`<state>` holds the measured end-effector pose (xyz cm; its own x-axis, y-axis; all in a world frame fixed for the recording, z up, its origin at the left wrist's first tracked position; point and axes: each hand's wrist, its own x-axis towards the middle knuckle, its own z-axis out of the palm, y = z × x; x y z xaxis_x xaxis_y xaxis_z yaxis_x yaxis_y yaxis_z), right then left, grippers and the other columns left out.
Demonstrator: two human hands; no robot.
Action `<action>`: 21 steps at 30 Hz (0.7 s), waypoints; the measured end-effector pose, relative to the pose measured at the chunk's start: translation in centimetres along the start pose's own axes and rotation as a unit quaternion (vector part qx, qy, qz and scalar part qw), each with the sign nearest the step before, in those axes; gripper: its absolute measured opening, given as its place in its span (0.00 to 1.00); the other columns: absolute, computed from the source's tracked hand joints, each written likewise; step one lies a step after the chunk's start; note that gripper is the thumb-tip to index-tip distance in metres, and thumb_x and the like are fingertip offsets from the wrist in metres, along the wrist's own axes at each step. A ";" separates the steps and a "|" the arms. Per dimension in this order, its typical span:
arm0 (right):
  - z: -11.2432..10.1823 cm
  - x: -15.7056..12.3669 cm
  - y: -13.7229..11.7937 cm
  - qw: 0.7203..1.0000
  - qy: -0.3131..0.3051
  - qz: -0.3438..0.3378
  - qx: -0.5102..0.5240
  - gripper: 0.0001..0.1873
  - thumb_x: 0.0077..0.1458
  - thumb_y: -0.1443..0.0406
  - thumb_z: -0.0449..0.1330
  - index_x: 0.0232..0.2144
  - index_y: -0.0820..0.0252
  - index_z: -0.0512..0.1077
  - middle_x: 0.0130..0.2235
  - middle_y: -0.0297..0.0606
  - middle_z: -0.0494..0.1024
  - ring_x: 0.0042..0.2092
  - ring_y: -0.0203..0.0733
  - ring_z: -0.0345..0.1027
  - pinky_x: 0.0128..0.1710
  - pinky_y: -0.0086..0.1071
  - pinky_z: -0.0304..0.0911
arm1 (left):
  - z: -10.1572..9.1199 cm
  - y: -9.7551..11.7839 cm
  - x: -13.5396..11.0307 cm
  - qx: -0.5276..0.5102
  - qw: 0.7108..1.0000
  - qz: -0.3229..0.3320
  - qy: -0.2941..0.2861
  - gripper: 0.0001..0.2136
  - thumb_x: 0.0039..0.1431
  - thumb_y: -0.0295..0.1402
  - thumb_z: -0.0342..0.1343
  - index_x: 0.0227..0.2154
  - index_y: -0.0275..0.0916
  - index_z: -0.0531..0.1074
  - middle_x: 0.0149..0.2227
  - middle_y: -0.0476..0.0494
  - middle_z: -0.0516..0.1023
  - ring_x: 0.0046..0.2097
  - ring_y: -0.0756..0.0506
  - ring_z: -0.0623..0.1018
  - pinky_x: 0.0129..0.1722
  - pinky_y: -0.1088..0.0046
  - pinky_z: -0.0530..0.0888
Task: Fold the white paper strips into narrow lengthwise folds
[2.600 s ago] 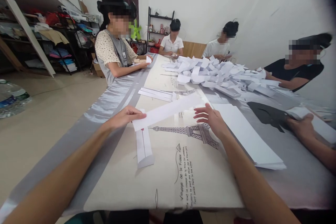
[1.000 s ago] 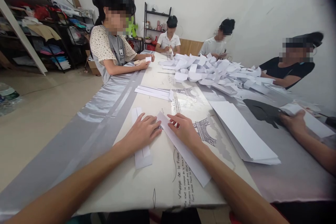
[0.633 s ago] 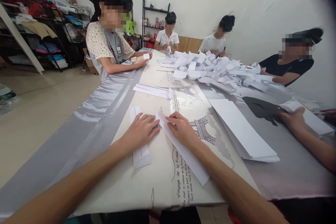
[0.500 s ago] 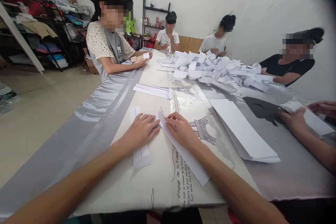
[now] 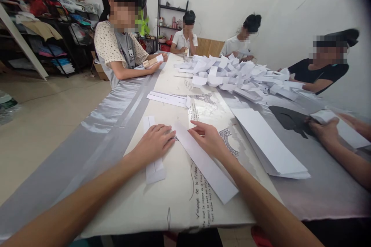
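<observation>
A long white paper strip lies slantwise on the tablecloth in front of me. My right hand rests on the strip's right edge near its far end, fingers stretched out. My left hand lies flat, fingers apart, just left of the strip's far end. It partly covers a folded white paper piece. Neither hand grips anything.
A stack of white sheets lies to my right. Another folded piece lies farther up the table, and a big heap of folded papers beyond it. Several people sit around the table; a co-worker's hand holds paper at the right.
The strip was carried from mid-air down onto the cloth and turned slantwise. In the last half second my right hand slid rightwards off its middle, baring the strip's full width.
</observation>
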<state>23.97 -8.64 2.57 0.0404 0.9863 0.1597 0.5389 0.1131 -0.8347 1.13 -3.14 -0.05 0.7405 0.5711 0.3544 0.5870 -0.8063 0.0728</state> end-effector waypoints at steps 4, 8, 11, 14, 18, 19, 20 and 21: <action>-0.8 -0.3 -0.5 0.999 -0.044 0.004 -0.014 0.13 0.62 0.61 0.61 0.46 0.53 0.81 0.46 0.41 0.84 0.46 0.51 0.78 0.48 0.49 0.74 | 0.1 -1.0 -0.1 0.031 0.999 -0.010 0.007 0.17 0.73 0.38 0.43 0.52 0.40 0.75 0.56 0.39 0.76 0.57 0.37 0.72 0.57 0.55 0.67; -0.5 -0.8 -1.0 0.993 -0.095 -0.063 0.012 0.17 0.66 0.57 0.58 0.55 0.46 0.76 0.60 0.37 0.75 0.61 0.53 0.68 0.57 0.54 0.68 | 0.2 -1.7 -0.2 0.025 1.000 -0.009 0.007 0.18 0.74 0.40 0.43 0.54 0.40 0.74 0.57 0.39 0.75 0.58 0.37 0.73 0.57 0.56 0.68; -0.5 -1.1 -1.3 0.986 -0.148 -0.060 0.038 0.25 0.69 0.53 0.55 0.66 0.41 0.63 0.65 0.34 0.68 0.66 0.51 0.62 0.63 0.56 0.61 | 0.1 -1.6 -0.2 0.007 1.000 -0.013 0.011 0.19 0.73 0.42 0.44 0.53 0.40 0.74 0.57 0.37 0.75 0.57 0.37 0.73 0.57 0.55 0.68; -0.4 -1.1 -1.2 0.981 -0.181 -0.046 0.054 0.24 0.72 0.51 0.47 0.66 0.40 0.61 0.66 0.31 0.67 0.67 0.50 0.60 0.66 0.56 0.56 | 0.1 -1.2 -0.1 -0.013 1.000 -0.014 0.010 0.19 0.73 0.44 0.45 0.51 0.39 0.75 0.56 0.37 0.75 0.58 0.37 0.73 0.58 0.54 0.69; 0.7 -0.3 0.0 0.980 -0.144 -0.134 0.006 0.21 0.73 0.55 0.47 0.61 0.43 0.70 0.63 0.32 0.72 0.65 0.48 0.63 0.66 0.54 0.57 | 0.3 -0.7 -0.1 -0.018 1.000 -0.019 0.011 0.19 0.70 0.46 0.49 0.51 0.38 0.75 0.57 0.35 0.74 0.59 0.35 0.72 0.59 0.53 0.68; 1.0 0.0 0.4 0.977 -0.132 -0.169 -0.017 0.20 0.72 0.55 0.49 0.60 0.45 0.71 0.62 0.34 0.73 0.64 0.48 0.65 0.65 0.53 0.59 | 0.4 -0.7 -0.1 -0.014 1.000 -0.023 0.014 0.20 0.70 0.47 0.50 0.52 0.37 0.75 0.58 0.33 0.74 0.59 0.34 0.71 0.59 0.52 0.68; 1.4 0.2 0.7 0.973 -0.121 -0.195 -0.039 0.19 0.71 0.56 0.50 0.59 0.46 0.72 0.62 0.36 0.73 0.63 0.49 0.65 0.65 0.53 0.60 | 0.5 -0.6 -0.2 -0.011 0.999 -0.027 0.016 0.21 0.69 0.48 0.50 0.53 0.37 0.74 0.58 0.32 0.73 0.60 0.33 0.71 0.60 0.51 0.68; 1.6 0.4 0.9 0.969 -0.116 -0.212 -0.056 0.20 0.71 0.56 0.51 0.60 0.47 0.71 0.62 0.37 0.72 0.64 0.49 0.65 0.65 0.53 0.61 | 0.5 -0.6 -0.2 -0.010 0.999 -0.031 0.017 0.22 0.69 0.48 0.51 0.53 0.37 0.74 0.59 0.31 0.73 0.60 0.33 0.71 0.60 0.50 0.68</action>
<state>23.13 -7.97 1.01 -0.3883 0.8560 0.3412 0.5546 0.5128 -0.6553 0.81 -2.69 -0.64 0.6905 0.6148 0.3810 0.6251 -0.7723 0.1134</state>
